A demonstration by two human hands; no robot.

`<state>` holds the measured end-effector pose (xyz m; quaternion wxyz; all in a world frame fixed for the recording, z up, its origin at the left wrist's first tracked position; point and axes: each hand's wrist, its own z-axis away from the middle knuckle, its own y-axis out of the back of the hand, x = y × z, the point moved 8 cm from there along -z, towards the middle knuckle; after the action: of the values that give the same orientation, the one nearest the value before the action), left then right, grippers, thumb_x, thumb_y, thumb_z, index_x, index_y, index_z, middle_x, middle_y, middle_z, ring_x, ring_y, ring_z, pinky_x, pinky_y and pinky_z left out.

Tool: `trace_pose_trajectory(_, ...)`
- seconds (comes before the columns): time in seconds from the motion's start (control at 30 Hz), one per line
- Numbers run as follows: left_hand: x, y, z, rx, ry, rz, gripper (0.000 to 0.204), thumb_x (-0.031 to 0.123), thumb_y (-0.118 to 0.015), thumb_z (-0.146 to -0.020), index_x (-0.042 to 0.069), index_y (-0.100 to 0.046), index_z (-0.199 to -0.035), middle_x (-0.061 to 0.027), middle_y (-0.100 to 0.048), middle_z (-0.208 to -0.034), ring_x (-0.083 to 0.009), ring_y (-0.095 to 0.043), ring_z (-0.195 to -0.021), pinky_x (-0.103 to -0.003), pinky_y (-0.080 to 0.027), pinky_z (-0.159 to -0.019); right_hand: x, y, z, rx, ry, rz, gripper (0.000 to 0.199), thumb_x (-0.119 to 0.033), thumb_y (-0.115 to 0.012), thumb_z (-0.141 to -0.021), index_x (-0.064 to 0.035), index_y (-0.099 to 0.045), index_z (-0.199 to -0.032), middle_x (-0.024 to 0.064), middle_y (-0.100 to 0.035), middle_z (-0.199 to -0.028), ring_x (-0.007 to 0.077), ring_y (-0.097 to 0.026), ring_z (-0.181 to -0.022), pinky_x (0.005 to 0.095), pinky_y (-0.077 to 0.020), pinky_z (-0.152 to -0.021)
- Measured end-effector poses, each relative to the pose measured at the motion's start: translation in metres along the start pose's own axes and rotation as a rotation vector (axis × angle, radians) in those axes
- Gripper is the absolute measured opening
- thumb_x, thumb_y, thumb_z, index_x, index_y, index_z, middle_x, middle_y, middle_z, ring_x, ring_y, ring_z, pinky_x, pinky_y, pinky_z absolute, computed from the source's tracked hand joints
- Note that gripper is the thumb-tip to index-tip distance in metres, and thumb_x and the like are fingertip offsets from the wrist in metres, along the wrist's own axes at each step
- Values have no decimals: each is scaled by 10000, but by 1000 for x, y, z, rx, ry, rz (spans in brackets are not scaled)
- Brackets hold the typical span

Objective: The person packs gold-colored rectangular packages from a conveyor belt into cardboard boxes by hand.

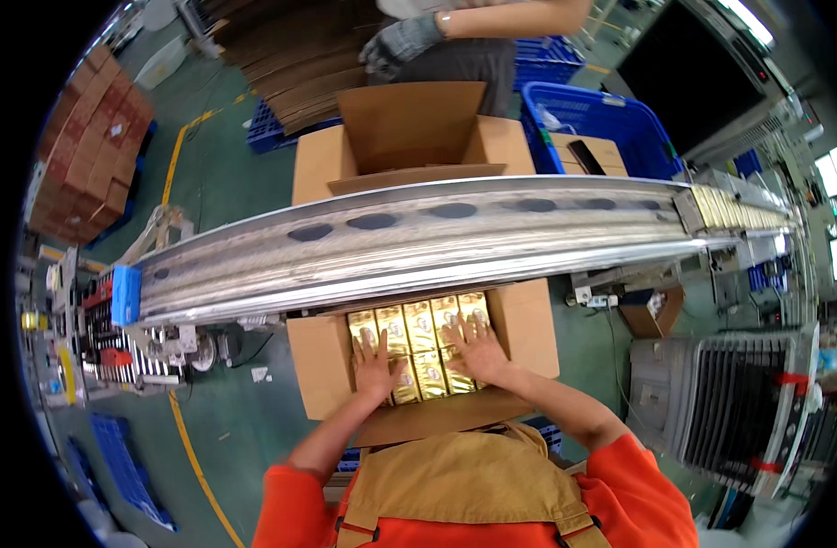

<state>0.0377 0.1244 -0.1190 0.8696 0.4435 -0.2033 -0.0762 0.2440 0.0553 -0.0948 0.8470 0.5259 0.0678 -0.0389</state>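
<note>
Green factory floor; steel conveyor (436, 233) at twelve o'clock. Open carton (322, 365), gold packets (418, 329) inside. Left hand (374, 363), right hand (476, 349): flat, fingers spread, pressing packets, grasping nothing.

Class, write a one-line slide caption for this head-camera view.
Both hands, left and right, press flat on gold packets in an open cardboard box below a metal conveyor.
</note>
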Motion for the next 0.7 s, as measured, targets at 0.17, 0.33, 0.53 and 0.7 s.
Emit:
trace_pose_trajectory(0.17,31,-11,-10,-234,-217,-173,785,592,-520,-837,76,-331,-1397,-355,-152,-1434,-479,-187,-1320,-481,-245,-1074,20,-58,-14,-95,150,-242,746,-514,-519,-871,-20,-326,-1396,245,-344,-1415,362,-383,-1272,482,-319,-1041)
trace_pose_trajectory(0.33,164,104,7,221,-704,197,340,267,-636,-848,-11,-628,-1044,-215,-608,-1088,-354,-585,-1018,-408,-477,-869,67,43,18,255,165,-644,353,-324,-580,-888,-20,-589,-1066,212,-610,-998,402,-586,-901,439,-480,-779)
trace_pose_trajectory(0.53,328,197,-14,618,-947,356,193,122,-627,-846,0,-608,-994,-167,-591,-953,-336,-558,-891,-404,-443,-785,282,177,164,1273,-315,-641,117,-86,-634,-836,-4,-614,-918,156,-620,-870,308,-600,-815,370,-485,-710)
trace_pose_trajectory(0.7,364,169,-91,537,-752,331,218,200,-561,-897,9,-608,-990,-163,-561,-889,-333,-531,-866,-416,-420,-777,490,208,257,1493,-677,-177,134,-111,-622,-842,-31,-601,-948,153,-591,-929,342,-558,-880,391,-455,-777)
